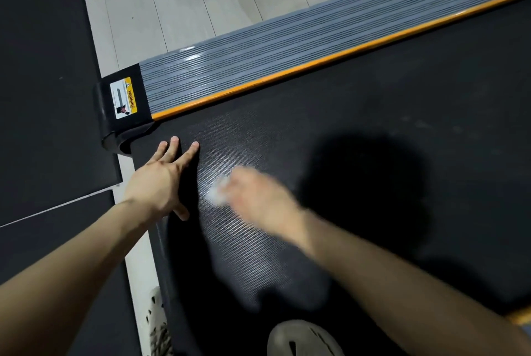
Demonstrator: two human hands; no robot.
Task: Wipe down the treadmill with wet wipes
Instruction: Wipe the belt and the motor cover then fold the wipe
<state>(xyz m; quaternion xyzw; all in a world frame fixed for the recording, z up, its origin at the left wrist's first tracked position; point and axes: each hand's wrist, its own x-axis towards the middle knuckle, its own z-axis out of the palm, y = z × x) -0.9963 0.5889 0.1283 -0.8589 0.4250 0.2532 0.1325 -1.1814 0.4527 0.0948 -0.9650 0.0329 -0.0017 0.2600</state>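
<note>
Where the treadmill belt (373, 103) shows a damp sheen, a white wet wipe (216, 194) is pressed onto it, bunched at the tips of the right hand (255, 200). Its fingers (241, 180) are seen curled over the wipe, though the exact grip is hidden by blur. Just beside it, the left hand (161, 180) is laid flat on the belt's end, fingers (173, 149) straight and spread. Beyond, a grey ribbed side rail (287, 48) with an orange strip (316, 64) and a warning sticker (124, 98) is seen; a shoe (301, 338) rests on the belt.
</note>
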